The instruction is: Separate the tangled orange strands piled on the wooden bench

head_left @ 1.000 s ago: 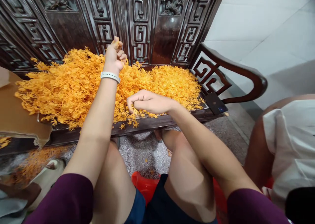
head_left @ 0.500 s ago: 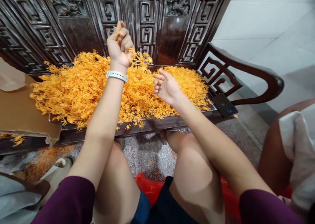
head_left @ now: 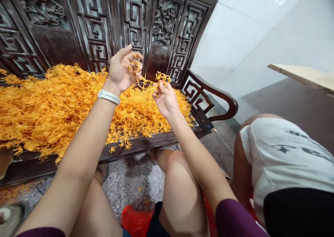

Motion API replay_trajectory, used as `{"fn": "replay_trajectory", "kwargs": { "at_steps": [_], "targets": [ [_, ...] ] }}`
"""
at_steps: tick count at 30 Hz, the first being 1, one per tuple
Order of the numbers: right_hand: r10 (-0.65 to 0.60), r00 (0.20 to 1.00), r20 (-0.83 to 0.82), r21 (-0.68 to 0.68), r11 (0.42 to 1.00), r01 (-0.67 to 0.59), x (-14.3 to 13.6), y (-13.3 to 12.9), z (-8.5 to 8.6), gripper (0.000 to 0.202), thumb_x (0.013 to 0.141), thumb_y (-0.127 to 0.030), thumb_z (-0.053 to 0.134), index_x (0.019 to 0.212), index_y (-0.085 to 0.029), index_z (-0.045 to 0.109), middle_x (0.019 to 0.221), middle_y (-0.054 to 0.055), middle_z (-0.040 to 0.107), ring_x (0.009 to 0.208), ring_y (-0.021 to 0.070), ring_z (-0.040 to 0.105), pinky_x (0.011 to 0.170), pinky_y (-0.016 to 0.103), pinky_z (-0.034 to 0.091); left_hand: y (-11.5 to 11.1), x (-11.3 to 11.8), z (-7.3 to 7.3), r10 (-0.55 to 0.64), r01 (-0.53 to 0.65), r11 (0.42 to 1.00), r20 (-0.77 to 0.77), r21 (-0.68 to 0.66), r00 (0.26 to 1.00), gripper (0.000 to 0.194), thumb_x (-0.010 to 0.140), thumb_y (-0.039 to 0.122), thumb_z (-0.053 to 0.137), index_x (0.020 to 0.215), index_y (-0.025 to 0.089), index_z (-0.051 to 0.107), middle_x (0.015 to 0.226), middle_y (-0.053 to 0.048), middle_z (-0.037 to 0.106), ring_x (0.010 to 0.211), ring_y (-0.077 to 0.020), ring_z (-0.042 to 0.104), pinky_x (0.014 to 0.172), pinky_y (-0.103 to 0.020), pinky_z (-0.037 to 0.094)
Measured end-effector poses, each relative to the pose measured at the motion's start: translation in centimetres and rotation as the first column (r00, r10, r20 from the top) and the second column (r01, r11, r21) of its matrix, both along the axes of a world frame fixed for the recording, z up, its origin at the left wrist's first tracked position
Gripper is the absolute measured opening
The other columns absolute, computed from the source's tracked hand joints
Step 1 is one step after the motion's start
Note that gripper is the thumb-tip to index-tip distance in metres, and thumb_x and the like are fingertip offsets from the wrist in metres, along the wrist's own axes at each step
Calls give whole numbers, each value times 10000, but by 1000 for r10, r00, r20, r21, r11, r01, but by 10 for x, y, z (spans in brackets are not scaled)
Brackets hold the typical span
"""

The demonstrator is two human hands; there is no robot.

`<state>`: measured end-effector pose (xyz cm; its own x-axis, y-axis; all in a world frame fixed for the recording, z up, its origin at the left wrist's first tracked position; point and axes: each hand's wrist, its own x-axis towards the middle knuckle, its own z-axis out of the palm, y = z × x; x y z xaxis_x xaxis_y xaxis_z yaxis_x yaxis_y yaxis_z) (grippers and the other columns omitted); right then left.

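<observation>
Raised above a large heap of orange, branching plastic sprigs [head_left: 65, 101], my left hand [head_left: 121, 68] has its fingers curled round thin orange strands. A pale watch strap circles that wrist. To its right, my right hand [head_left: 167, 99] pinches an orange plastic sprig [head_left: 164, 77] between thumb and fingers. Stringy orange pieces [head_left: 144, 84] stretch across the gap between the hands. I cannot make out whether both hands hold the same piece.
The heap lies on a dark carved wooden bench [head_left: 146, 139] with a curved armrest [head_left: 221, 101]. A dark phone [head_left: 204, 121] rests at the seat's right end. Another person in a white shirt [head_left: 289, 150] is close on my right. Below me is a red plastic stool [head_left: 137, 219].
The view has swung right. My right hand, open before, has risen towards the left and now pinches a sprig. My left hand's fingers have loosened somewhat around the strands.
</observation>
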<state>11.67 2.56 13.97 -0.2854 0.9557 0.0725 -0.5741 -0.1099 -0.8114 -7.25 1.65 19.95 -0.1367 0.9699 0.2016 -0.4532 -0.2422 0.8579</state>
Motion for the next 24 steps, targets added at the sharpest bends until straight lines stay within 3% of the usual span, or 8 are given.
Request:
{"fn": "replay_trajectory", "kwargs": {
  "at_steps": [5, 8, 12, 16, 21, 24],
  "targets": [
    [-80, 997, 10, 10, 997, 80, 13, 5, -2, 123, 957, -194, 716, 989, -273, 627, 961, -15, 751, 775, 124, 612, 774, 261, 524, 4, -2, -11, -170, 185, 982, -226, 44, 959, 502, 968, 640, 601, 935, 169, 772, 967, -109, 792, 694, -174, 727, 679, -306, 606],
    [-96, 995, 22, 39, 995, 95, 18, 10, -5, 169, 918, -213, 757, 1006, -277, 627, 1039, -5, 767, 829, 143, 631, 811, 287, 540, 9, 1, -19, -176, 203, 978, -376, 35, 910, 410, 934, 550, 707, 1009, 154, 781, 1084, -130, 796, 814, -190, 739, 807, -347, 614],
    [-104, 995, 11, 109, 989, 102, 22, 20, -9, 306, 839, -279, 849, 1044, -291, 622, 1098, -10, 772, 877, 153, 647, 818, 300, 545, 14, 3, -25, -105, 165, 985, -609, 43, 786, 269, 815, 348, 898, 996, 179, 793, 975, -95, 771, 841, -185, 710, 810, -343, 573],
    [-166, 985, 43, 168, 973, 156, 25, 29, -13, 430, 799, -417, 888, 1115, -307, 619, 1209, 2, 769, 973, 170, 678, 838, 316, 558, 13, 6, -24, -195, 266, 964, -738, -21, 647, 207, 819, 354, 906, 909, 187, 821, 830, -74, 736, 761, -189, 695, 704, -319, 508],
    [-215, 969, 121, 235, 955, 183, 24, 39, -21, 543, 738, -455, 924, 1155, -297, 613, 1245, 29, 747, 1095, 197, 706, 895, 345, 582, 12, 17, -24, -224, 315, 948, -781, -38, 582, 157, 798, 314, 909, 834, 192, 816, 732, -44, 706, 754, -206, 711, 669, -297, 486],
    [-267, 951, 160, 308, 928, 209, 25, 48, -26, 613, 726, -456, 925, 1214, -299, 590, 1262, 53, 728, 1192, 229, 696, 933, 381, 589, 12, 22, -27, -236, 312, 949, -745, -39, 624, 143, 778, 228, 919, 828, 178, 794, 733, -57, 719, 769, -220, 731, 698, -318, 527]
  ]
}}
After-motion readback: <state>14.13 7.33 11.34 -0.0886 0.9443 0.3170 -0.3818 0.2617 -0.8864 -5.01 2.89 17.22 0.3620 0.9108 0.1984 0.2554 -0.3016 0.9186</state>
